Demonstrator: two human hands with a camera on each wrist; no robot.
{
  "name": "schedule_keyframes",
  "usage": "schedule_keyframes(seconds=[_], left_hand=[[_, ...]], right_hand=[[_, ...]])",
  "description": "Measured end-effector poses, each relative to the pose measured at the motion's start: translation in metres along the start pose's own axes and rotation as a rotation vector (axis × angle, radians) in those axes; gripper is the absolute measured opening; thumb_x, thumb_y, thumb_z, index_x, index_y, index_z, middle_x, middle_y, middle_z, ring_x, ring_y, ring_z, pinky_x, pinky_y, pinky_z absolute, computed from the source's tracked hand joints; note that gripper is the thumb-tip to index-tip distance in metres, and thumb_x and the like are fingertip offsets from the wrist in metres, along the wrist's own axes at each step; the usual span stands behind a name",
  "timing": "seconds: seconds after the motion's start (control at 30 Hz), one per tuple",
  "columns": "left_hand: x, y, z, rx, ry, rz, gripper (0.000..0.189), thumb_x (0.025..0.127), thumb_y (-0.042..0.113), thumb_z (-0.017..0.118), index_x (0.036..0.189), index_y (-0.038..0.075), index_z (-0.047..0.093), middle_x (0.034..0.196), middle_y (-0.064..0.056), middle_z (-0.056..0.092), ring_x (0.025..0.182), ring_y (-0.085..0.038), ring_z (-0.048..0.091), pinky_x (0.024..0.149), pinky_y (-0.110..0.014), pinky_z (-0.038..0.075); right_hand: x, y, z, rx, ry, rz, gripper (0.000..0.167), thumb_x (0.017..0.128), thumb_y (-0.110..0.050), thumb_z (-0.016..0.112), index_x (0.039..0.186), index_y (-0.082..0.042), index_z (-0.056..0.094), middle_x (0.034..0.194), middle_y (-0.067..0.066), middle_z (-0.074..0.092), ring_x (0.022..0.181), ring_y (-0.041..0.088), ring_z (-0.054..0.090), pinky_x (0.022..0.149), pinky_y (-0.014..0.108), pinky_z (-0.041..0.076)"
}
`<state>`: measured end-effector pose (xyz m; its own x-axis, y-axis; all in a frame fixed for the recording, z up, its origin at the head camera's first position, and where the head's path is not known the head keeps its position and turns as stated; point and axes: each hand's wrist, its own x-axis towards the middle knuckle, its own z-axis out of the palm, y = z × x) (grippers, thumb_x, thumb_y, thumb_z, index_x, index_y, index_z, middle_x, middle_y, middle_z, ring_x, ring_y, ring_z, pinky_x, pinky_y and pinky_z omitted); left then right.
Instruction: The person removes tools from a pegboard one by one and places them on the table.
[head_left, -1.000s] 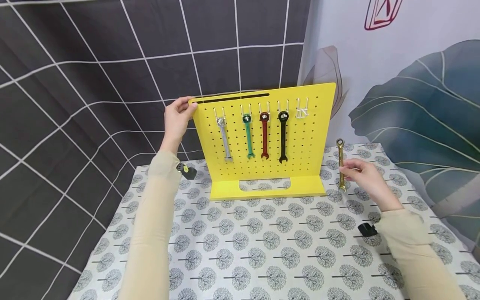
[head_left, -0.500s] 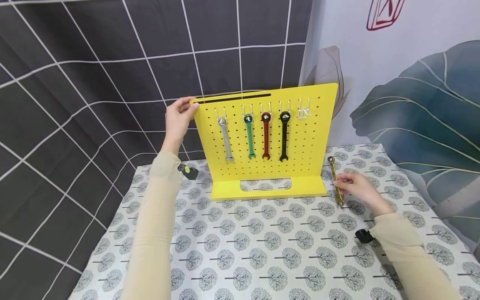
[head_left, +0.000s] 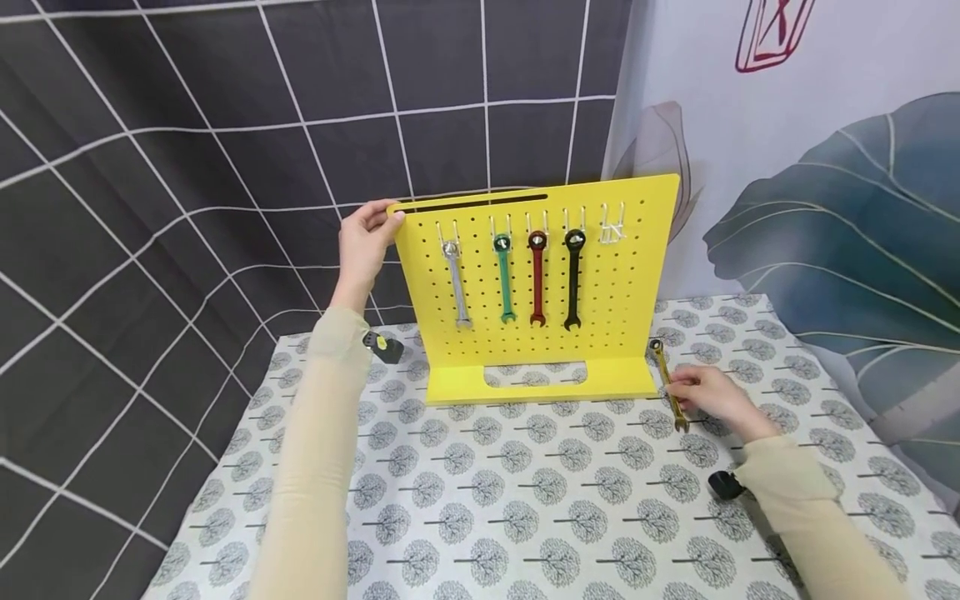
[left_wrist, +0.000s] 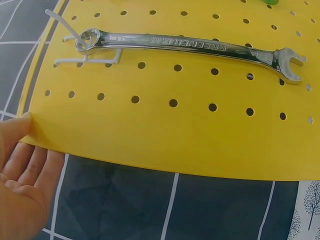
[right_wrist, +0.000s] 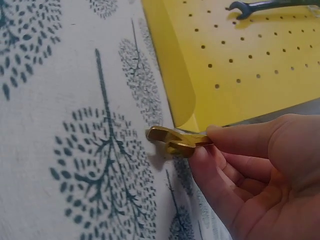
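A yellow pegboard stands upright at the back of the table. My left hand pinches its upper left corner, thumb in front and fingers behind. To the right of the board, my right hand pinches a gold combination wrench by its shaft, close over the cloth; its open end points toward the right wrist camera. On the board's hooks hang a silver wrench, a green wrench, a red wrench and a black wrench. The far right white hook carries no wrench.
A white cloth with a tree print covers the table. Behind it hangs a dark grid curtain, and to the right a pale backdrop with large leaves. The board's base has a cut-out slot.
My right hand has lowered the gold wrench toward the table, moving slightly left and nearer me, and its ring end now leans left. My left hand stays at the board's corner.
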<state>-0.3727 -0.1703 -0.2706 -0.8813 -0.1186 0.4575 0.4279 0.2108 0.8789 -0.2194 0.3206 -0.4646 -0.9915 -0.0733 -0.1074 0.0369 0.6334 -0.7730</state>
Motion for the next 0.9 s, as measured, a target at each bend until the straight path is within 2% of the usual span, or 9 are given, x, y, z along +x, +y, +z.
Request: schedule_keyframes(seconds=[0.37, 0.5, 0.73, 0.9], left_hand=[[0.0009, -0.0031, 0.0015, 0.006, -0.008, 0.007, 0.026, 0.096, 0.013, 0.07, 0.121, 0.003, 0.07, 0.112, -0.011, 0.072, 0.092, -0.013, 0.066, 0.083, -0.03, 0.056], [0.0003, 0.0002, 0.0001, 0.024, -0.003, 0.004, 0.026, 0.097, 0.013, 0.07, 0.121, 0.004, 0.07, 0.11, -0.01, 0.072, 0.091, -0.014, 0.066, 0.082, -0.031, 0.055], [-0.0028, -0.0029, -0.0005, 0.035, -0.014, -0.021, 0.027, 0.097, 0.015, 0.07, 0.122, 0.004, 0.069, 0.113, -0.01, 0.072, 0.094, -0.014, 0.066, 0.082, -0.028, 0.055], [-0.0008, -0.0019, -0.0005, 0.03, -0.018, -0.009, 0.028, 0.097, 0.016, 0.07, 0.122, 0.005, 0.069, 0.113, -0.01, 0.072, 0.094, -0.015, 0.067, 0.082, -0.027, 0.055]], right_hand=[[0.0044, 0.0036, 0.0028, -0.061, -0.007, 0.079, 0.045, 0.097, -0.015, 0.066, 0.126, 0.017, 0.056, 0.099, 0.018, 0.07, 0.077, 0.017, 0.066, 0.071, 0.033, 0.057], [0.0049, 0.0012, 0.0029, -0.087, -0.011, 0.068, 0.046, 0.096, -0.018, 0.067, 0.126, 0.014, 0.057, 0.097, 0.015, 0.07, 0.078, 0.017, 0.066, 0.072, 0.034, 0.056], [0.0011, 0.0004, 0.0059, -0.061, -0.037, 0.095, 0.049, 0.095, -0.015, 0.068, 0.129, 0.017, 0.053, 0.095, 0.014, 0.068, 0.076, 0.016, 0.066, 0.069, 0.033, 0.059], [-0.0008, -0.0013, 0.004, -0.071, -0.028, 0.087, 0.049, 0.094, -0.015, 0.069, 0.127, 0.018, 0.053, 0.091, 0.013, 0.068, 0.073, 0.016, 0.066, 0.067, 0.034, 0.059]])
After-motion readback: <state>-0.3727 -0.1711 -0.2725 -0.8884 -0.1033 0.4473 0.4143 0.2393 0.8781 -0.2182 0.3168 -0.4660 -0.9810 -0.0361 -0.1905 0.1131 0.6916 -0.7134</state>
